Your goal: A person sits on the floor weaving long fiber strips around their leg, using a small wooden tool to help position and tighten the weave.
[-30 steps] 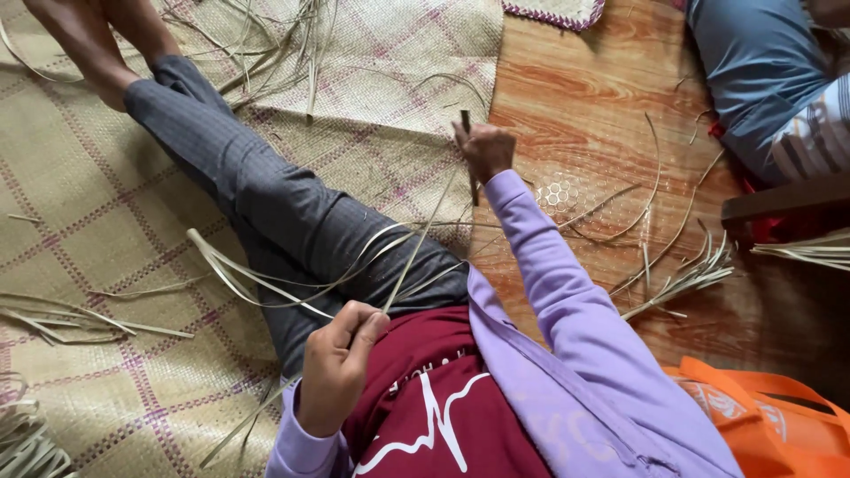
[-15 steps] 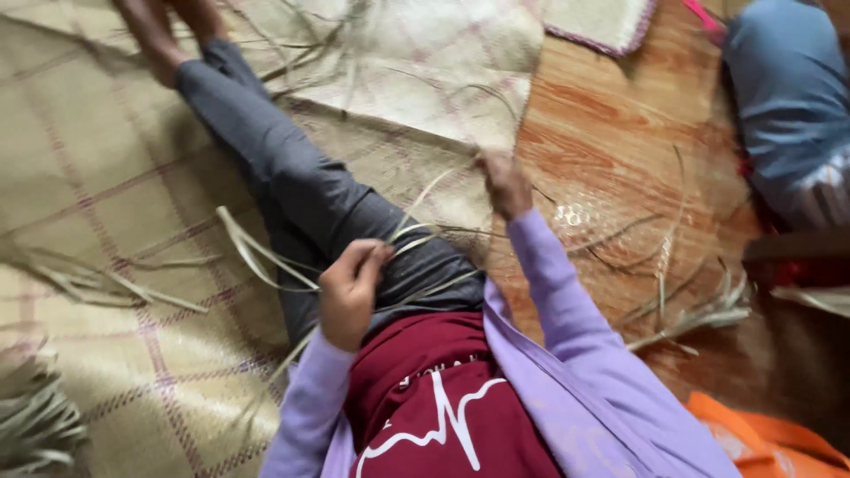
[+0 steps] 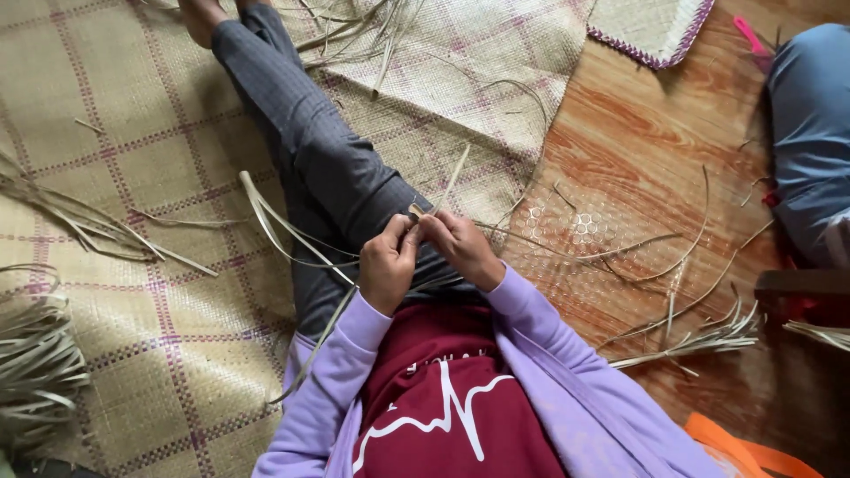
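Left hand: my left hand (image 3: 387,265) sits over my lap, fingers pinched shut on a dried leaf strip (image 3: 452,181) just below its upper run.

Right hand: my right hand (image 3: 460,248) is close against the left, thumb and fingers clamped on the same strip; a small dark tool tip (image 3: 414,211) seems to show between the two hands, though I cannot tell what it is.

Strip: it rises from my fingers up and to the right over the woven mat (image 3: 115,177); more long strips trail down across my grey trouser leg (image 3: 310,142) and off to the left.

Around me: a loose bundle of strips (image 3: 35,372) lies at the mat's left edge, well apart; scattered strips (image 3: 699,327) rest on the wooden floor (image 3: 637,133) to my right; a second small mat with a purple border (image 3: 651,31) lies at the top, and a person in blue (image 3: 810,124) sits at the right edge.

Step in hand: I judge I am working one strip at its near end, gripping it tight with both hands, perhaps splitting or trimming it.

Next move calls for: steady tension between the hands and a straight pull along the strip, so it does not tear crooked.
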